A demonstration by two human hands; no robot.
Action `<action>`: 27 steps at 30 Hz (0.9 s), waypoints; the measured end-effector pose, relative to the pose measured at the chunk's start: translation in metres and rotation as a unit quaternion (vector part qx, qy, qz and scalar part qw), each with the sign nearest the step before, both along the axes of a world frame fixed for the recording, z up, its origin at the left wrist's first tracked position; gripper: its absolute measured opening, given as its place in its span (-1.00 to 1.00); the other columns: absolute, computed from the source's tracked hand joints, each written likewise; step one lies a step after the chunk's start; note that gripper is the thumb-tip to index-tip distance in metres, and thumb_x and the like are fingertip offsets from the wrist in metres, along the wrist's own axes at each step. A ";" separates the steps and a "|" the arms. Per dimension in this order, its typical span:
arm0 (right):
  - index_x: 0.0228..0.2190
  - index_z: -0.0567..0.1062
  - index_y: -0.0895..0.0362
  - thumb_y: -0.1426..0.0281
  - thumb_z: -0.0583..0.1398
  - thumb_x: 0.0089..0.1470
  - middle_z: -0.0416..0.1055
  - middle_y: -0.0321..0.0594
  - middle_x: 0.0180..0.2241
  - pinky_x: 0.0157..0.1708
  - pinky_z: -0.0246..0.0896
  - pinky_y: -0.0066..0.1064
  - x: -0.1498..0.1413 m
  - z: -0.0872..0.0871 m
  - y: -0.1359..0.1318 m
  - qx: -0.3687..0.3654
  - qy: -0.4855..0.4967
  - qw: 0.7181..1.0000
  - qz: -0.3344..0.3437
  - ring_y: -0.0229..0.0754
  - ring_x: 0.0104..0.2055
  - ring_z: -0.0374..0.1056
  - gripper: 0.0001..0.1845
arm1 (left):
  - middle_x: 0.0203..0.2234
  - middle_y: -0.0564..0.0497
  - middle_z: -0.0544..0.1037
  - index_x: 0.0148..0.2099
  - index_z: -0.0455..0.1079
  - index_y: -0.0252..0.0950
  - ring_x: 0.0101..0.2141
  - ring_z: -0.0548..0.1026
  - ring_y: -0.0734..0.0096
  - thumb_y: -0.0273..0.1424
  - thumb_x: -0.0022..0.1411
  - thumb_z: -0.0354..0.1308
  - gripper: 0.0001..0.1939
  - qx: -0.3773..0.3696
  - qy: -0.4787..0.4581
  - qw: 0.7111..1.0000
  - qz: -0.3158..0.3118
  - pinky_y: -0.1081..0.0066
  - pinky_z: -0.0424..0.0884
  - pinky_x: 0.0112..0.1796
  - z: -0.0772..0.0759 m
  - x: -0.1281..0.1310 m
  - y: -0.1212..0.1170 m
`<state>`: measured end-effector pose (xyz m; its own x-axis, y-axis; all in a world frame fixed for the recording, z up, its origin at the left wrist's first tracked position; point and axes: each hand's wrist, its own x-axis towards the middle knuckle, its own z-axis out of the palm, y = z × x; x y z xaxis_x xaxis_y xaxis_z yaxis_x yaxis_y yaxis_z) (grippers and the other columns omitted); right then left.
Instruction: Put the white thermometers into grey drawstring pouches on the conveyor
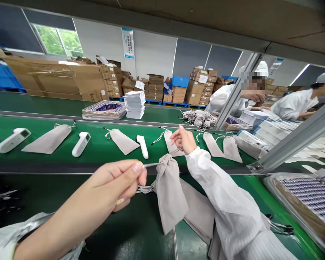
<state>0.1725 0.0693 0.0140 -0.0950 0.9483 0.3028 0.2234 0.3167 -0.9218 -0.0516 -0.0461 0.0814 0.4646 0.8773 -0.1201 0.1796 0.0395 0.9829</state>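
Observation:
My left hand [119,182] is closed in a pinch on one drawstring [151,165] of a grey cloth pouch [169,195]. The pouch hangs between my hands with its neck cinched tight. My right hand [183,139], in a white sleeve, is closed on the other drawstring and held farther out over the green conveyor belt [97,146]. More cord loops [144,189] hang under my left fingers. Flat grey pouches [200,213] lie under my right forearm.
White handheld thermometers [81,143] and flat grey pouches [49,139] lie alternately along the belt. A stack of white booklets [135,104] and a tray [104,110] sit behind. Two workers in white [295,103] sit at the right beyond a metal frame [292,142]. A tray [306,202] lies at right.

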 end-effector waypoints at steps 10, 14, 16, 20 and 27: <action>-0.51 0.40 0.22 0.33 0.30 -0.40 0.38 -0.22 -0.43 -0.27 0.22 -0.35 -0.030 0.008 -0.018 0.047 -0.064 0.983 0.167 -0.21 -0.34 0.32 -0.69 | -0.29 0.06 0.41 -0.11 0.26 -0.15 -0.27 0.36 0.43 -0.24 0.23 -0.13 -0.75 0.172 0.158 0.956 -0.175 0.46 0.29 -0.24 -0.027 0.022 -0.020; -0.35 0.38 0.20 0.31 0.24 -0.31 0.37 -0.10 -0.30 -0.17 0.14 -0.25 0.057 0.007 0.018 -0.024 -0.223 0.919 -0.324 -0.07 -0.18 0.28 -0.61 | 0.10 0.03 0.14 0.10 0.07 -0.05 0.09 0.06 0.19 -0.37 0.24 -0.10 -0.63 0.397 0.260 0.853 -0.215 0.12 0.03 0.02 -0.083 0.044 -0.018; -0.22 0.33 0.21 0.28 0.21 -0.27 0.35 -0.02 -0.26 -0.20 0.14 -0.23 0.088 -0.007 0.024 -0.118 -0.306 0.847 -0.419 -0.02 -0.17 0.28 -0.50 | 0.06 0.01 0.22 0.01 0.22 -0.08 0.09 0.07 0.13 -0.34 0.22 -0.05 -0.71 0.439 0.284 0.818 -0.238 0.08 0.02 0.02 -0.104 0.049 -0.011; -0.07 0.24 0.28 0.31 0.19 -0.19 0.28 0.20 -0.18 -0.23 0.09 -0.11 0.095 -0.041 0.021 -0.214 -0.420 0.757 -0.452 0.11 -0.13 0.23 -0.39 | -0.28 0.00 0.48 -0.34 0.43 -0.22 -0.11 0.32 0.21 -0.34 0.20 -0.04 -0.78 0.429 0.271 0.823 -0.255 0.25 0.18 -0.08 -0.110 0.046 -0.001; 0.03 0.16 -0.07 0.12 -0.09 0.07 0.08 -0.09 0.05 -0.04 -0.08 -0.17 0.005 -0.060 0.023 0.062 -0.523 0.838 -0.142 -0.04 0.09 -0.03 -0.52 | -0.19 -0.10 0.39 -0.11 0.31 -0.31 -0.14 0.30 0.20 -0.44 0.24 -0.13 -0.75 0.466 0.361 0.798 -0.123 0.24 0.21 -0.17 -0.106 0.041 0.018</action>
